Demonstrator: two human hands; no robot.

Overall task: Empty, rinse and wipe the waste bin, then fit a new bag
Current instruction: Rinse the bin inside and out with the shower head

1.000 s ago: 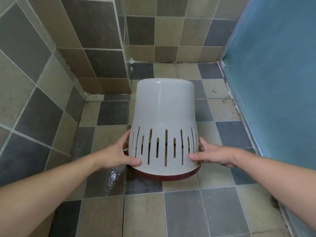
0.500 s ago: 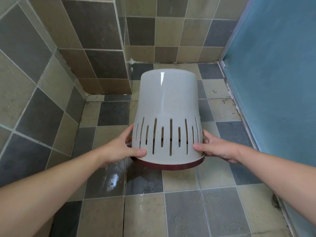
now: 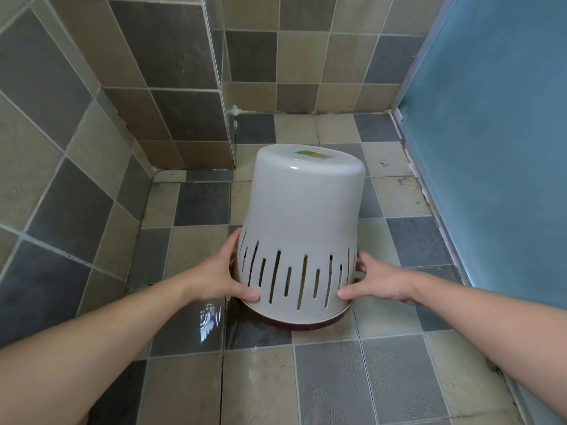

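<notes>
**tilefan:** The person's left hand and right hand are well apart, each pressed flat against opposite sides of the white plastic waste bin with vertical slots and a dark red rim. So it's a two-palm squeeze near the rim, thumbs on the near face, not a hooked grip. What's the risk here?

**mopguy:** Slipping, probably. The tiled floor has a wet sheen just under the left hand, so the plastic is likely wet too. With flat palms on a smooth tapered wall, it could slide out and clatter down. Fingertips near the slots could also catch.

**tilefan:** And where's the bin sitting?

**mopguy:** It's upside down between the hands, base tipped away toward the tiled wall, rim low over the floor. Can't tell if the rim touches. The blue panel is off to the right, clear of it.
</notes>
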